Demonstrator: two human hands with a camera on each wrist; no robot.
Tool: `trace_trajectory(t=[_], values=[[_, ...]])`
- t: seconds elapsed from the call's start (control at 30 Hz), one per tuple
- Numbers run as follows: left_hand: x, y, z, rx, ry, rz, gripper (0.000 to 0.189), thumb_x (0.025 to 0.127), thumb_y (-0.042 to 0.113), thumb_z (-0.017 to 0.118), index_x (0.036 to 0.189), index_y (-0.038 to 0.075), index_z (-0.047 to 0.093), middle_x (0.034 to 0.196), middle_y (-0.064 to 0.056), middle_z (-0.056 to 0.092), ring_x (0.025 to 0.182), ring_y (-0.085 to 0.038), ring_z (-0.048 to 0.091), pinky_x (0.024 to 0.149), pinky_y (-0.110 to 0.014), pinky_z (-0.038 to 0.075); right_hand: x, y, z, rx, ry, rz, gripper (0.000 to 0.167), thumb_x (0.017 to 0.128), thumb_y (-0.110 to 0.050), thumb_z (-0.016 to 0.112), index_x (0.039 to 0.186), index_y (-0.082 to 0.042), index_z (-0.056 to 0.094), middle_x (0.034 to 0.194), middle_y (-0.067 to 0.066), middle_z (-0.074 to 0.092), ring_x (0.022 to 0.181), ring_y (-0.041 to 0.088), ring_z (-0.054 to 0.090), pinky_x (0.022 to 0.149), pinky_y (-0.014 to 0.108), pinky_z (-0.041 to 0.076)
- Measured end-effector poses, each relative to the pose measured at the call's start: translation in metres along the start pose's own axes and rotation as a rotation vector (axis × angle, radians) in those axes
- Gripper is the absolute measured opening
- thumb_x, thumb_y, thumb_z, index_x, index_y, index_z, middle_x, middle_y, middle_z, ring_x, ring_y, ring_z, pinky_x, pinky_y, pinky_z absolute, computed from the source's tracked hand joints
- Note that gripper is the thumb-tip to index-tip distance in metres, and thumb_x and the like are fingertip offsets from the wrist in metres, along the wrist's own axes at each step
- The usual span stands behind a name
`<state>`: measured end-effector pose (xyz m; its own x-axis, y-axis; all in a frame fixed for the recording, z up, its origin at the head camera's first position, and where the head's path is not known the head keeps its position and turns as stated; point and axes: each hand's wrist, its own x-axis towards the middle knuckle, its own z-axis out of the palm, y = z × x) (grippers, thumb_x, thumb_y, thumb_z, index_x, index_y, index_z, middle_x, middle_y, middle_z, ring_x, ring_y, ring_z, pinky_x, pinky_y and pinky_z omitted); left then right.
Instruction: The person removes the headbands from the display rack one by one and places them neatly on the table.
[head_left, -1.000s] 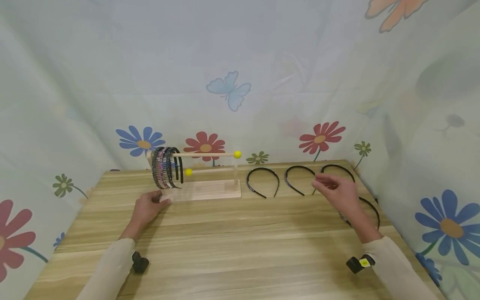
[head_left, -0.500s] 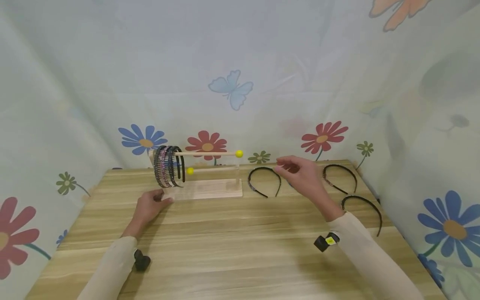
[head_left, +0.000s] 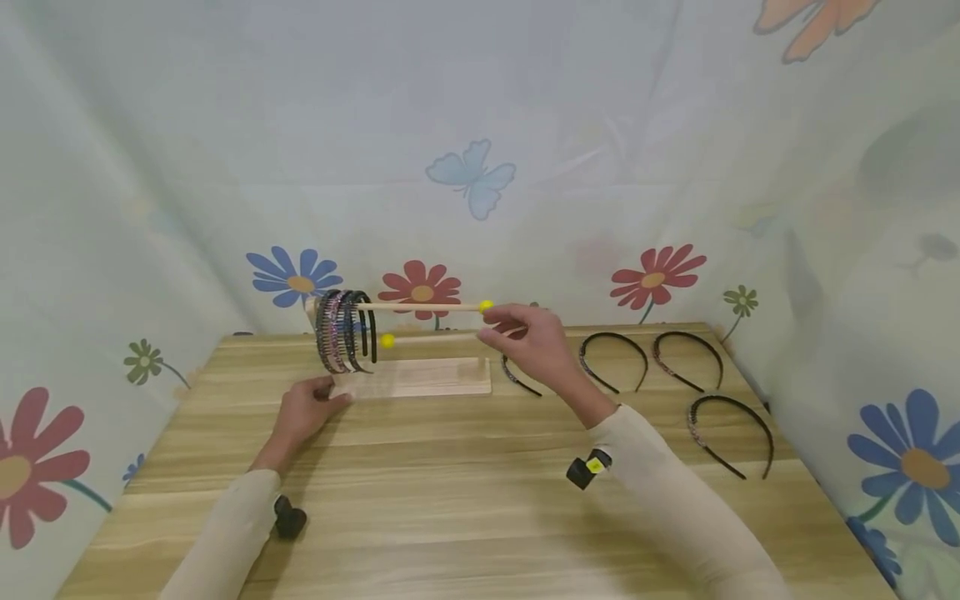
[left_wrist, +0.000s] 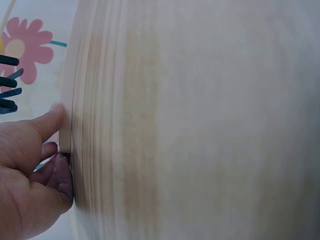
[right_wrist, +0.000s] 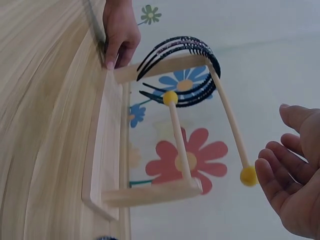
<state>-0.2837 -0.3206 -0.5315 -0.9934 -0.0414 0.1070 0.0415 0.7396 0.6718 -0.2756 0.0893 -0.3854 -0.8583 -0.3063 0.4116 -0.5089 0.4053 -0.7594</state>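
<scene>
A wooden headband stand (head_left: 420, 379) has two rods tipped with yellow balls. Several dark beaded headbands (head_left: 341, 333), one pinkish, hang at the left end of its upper rod (right_wrist: 230, 120). My left hand (head_left: 303, 410) pinches the left end of the stand's base, thumb on top; the left wrist view shows this hand (left_wrist: 30, 170) at the base's edge. Beside the yellow ball (right_wrist: 248, 176) on the upper rod's free end is my right hand (head_left: 534, 343), fingers loosely bent with nothing between them. Whether a fingertip touches the ball I cannot tell.
Right of the stand, one black headband (head_left: 517, 377) is partly hidden behind my right hand. Further right lie a second headband (head_left: 583, 354), a third headband (head_left: 658, 360) and another headband (head_left: 693, 425) nearer me. A flowered cloth (head_left: 480, 100) rises behind the wooden table (head_left: 450, 500).
My right hand has moved left, from above the headbands on the table to the upper rod's yellow ball. The left hand stays at the stand's base. The view has shifted slightly.
</scene>
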Motion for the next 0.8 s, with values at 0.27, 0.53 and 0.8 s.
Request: trace_trajectory(t=[0.27, 0.53, 0.8], values=[[0.000, 0.000, 0.000, 0.007, 0.000, 0.011, 0.060, 0.095, 0.026, 0.075, 0.136, -0.013, 0.055, 0.134, -0.033, 0.058, 0.126, -0.048, 0.056, 0.103, -0.059, 0.045, 0.014, -0.011, 0.031, 0.063, -0.037, 0.003, 0.037, 0.094, -0.035, 0.076, 0.124, -0.013, 0.073, 0.116, 0.004, 0.073, 0.097, 0.015, 0.071, 0.083, 0.032, 0.058], [0.001, 0.001, -0.001, -0.005, 0.000, 0.010, 0.060, 0.095, 0.027, 0.075, 0.136, -0.012, 0.056, 0.134, -0.033, 0.058, 0.125, -0.048, 0.057, 0.103, -0.059, 0.045, 0.026, -0.023, 0.062, 0.112, -0.043, -0.005, 0.035, 0.093, -0.036, 0.077, 0.123, -0.017, 0.074, 0.115, -0.001, 0.073, 0.096, 0.013, 0.071, 0.079, 0.030, 0.057], [0.000, 0.001, 0.001, -0.006, 0.012, 0.016, 0.058, 0.094, 0.027, 0.076, 0.134, -0.011, 0.059, 0.131, -0.032, 0.060, 0.123, -0.047, 0.058, 0.101, -0.059, 0.046, 0.035, -0.028, 0.098, 0.142, -0.082, 0.004, 0.038, 0.094, -0.036, 0.075, 0.126, -0.016, 0.072, 0.117, -0.001, 0.072, 0.098, 0.011, 0.070, 0.081, 0.026, 0.056]])
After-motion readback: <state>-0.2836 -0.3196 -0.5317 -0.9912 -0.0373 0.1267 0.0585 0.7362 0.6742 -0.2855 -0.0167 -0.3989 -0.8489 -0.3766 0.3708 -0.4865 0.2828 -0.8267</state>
